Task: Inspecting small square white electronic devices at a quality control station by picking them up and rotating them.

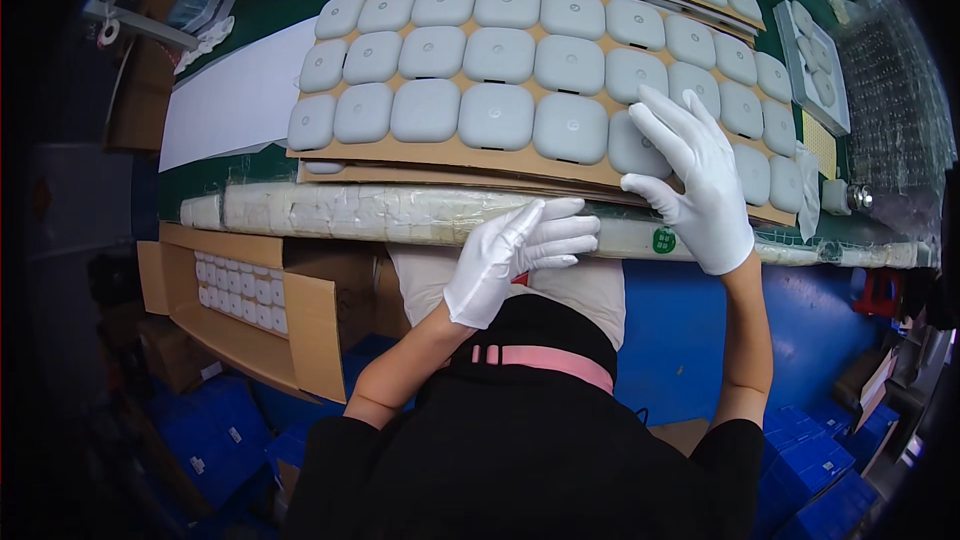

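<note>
A green table (265, 0) spans the upper half of the frame, bearing a cardboard sheet (440, 152) at upper centre. A carton (313, 330) stands at lower left. The white-gloved right hand (700, 175), right of centre, has spread fingers; the white-gloved left hand (520, 252), at centre, has extended, slightly parted fingers. White cases (497, 117) form three rows on the sheet; the right hand partly covers one, contact indeterminable.
</note>
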Action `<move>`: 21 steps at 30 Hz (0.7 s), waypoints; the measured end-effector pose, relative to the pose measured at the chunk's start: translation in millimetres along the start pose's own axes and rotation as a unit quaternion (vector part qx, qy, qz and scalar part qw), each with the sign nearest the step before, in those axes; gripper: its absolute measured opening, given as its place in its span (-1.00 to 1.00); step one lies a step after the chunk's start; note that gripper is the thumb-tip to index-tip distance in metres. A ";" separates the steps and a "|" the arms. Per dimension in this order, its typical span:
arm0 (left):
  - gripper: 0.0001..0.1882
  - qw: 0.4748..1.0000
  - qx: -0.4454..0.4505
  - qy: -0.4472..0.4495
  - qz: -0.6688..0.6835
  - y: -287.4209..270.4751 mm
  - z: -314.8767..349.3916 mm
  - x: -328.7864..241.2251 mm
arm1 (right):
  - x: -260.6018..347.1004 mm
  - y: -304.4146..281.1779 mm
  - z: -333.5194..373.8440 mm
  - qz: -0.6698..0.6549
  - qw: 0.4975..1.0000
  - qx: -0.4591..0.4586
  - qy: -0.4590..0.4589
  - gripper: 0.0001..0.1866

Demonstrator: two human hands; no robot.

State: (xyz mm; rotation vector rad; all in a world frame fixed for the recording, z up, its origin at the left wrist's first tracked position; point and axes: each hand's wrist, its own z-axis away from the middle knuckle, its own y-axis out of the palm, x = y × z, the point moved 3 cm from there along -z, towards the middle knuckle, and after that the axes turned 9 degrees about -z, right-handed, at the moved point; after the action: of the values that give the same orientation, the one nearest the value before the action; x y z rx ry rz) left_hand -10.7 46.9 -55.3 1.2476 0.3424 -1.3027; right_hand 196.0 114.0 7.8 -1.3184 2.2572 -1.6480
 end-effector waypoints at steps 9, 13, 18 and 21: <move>-0.47 0.995 -0.040 0.057 -0.075 -8.1 8.7 -13.0 | 25.4 29.5 -31.2 0.024 0.999 0.029 -0.039 -0.39; -0.47 0.993 -0.053 0.073 -0.074 -15.3 10.0 -12.4 | 31.2 32.6 -30.4 0.024 0.998 0.037 -0.045 -0.38; -0.49 0.994 -0.048 0.096 -0.032 -18.1 6.9 -10.7 | 37.9 33.2 -21.4 -0.004 0.998 0.030 -0.048 -0.35; -0.53 0.989 -0.065 0.129 -0.022 -12.6 6.3 -16.7 | 41.7 33.0 -16.3 -0.011 0.998 0.021 -0.056 -0.32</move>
State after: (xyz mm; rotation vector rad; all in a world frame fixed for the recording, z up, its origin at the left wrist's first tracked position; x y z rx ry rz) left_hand -29.4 53.3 -45.9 1.3042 0.6330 -1.1384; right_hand 141.9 101.5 5.8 -1.3928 2.1420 -1.5774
